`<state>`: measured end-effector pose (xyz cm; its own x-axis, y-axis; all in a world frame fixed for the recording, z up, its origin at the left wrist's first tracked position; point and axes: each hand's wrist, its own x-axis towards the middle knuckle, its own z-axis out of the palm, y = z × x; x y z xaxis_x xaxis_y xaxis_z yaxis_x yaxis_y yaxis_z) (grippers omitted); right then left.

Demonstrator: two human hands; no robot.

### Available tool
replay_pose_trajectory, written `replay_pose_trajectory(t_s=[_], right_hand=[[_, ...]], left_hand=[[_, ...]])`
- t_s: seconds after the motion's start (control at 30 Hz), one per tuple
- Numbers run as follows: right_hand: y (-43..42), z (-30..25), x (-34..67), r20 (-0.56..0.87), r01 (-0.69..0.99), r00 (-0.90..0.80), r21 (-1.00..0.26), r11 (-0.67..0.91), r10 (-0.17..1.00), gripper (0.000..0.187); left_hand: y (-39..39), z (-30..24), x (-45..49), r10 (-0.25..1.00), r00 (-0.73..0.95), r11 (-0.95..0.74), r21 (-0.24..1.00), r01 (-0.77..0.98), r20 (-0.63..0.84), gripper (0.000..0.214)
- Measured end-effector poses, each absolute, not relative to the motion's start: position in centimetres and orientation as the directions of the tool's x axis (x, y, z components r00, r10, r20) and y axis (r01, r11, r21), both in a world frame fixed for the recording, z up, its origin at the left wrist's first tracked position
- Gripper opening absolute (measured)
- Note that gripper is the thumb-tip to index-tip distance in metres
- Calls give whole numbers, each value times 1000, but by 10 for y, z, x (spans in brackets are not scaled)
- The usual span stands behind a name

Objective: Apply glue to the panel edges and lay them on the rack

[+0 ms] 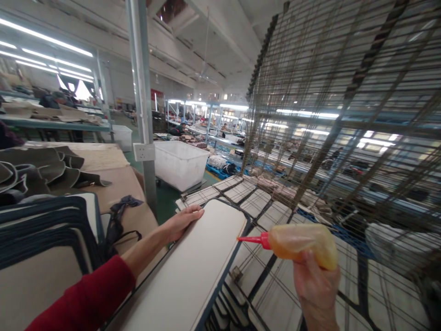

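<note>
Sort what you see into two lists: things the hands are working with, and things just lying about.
In use: white panel under the left hand; squeeze bottle with red nozzle, held in the right hand.
Lying about: white tub; stacked panels at left; dark offcuts; metal post.

The person wears a deep red long sleeve (89,296) on the left arm, seen at the near left. The cloth is plain and a little rumpled. It ends partway along the forearm, and beyond that edge the forearm and the left hand (182,220) are bare. The right hand (315,287), at the near right, is also bare, as is its wrist.
</note>
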<state>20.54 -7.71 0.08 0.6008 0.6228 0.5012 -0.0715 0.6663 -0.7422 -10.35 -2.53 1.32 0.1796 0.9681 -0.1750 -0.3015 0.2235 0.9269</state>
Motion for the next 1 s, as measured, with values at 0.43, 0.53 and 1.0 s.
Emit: replay_pose_trajectory(t_s=[0.43, 0.53, 1.0], right_hand=[[-82, -11, 207, 618, 98, 486, -741, 664, 618, 43], [-80, -18, 212, 637, 141, 480, -734, 664, 603, 43], [-99, 3, 190, 590, 49, 432, -770, 636, 682, 44]], left_hand=[[-21, 12, -109, 968, 135, 246, 919, -309, -213, 18], [-21, 14, -109, 968, 121, 249, 917, -312, -222, 14], [-8, 25, -115, 964, 123, 263, 920, -289, -236, 24]])
